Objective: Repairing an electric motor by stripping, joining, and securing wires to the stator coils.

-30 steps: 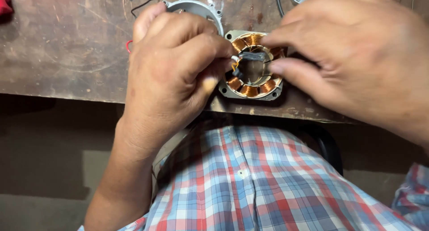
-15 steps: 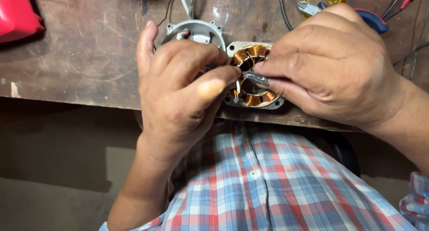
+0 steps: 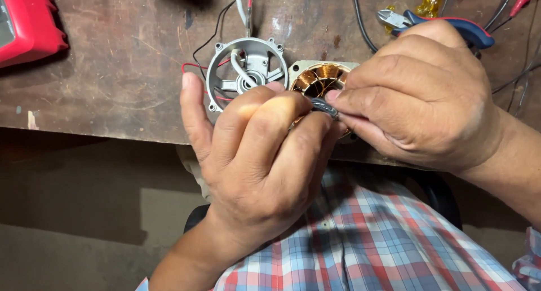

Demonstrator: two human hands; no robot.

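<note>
Left hand [image 3: 265, 167], right hand [image 3: 417, 99] pinching dark wire [image 3: 322, 106], running left-right, over stator [image 3: 318, 80]

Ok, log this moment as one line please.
left hand: pinching dark sleeved wire | right hand: pinching same wire | under hands: copper-wound stator | beside: grey motor cover | surface: wooden bench

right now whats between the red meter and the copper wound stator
In the head view, a round grey metal motor end cover with red and white wires lies between them on the wooden bench.
</note>
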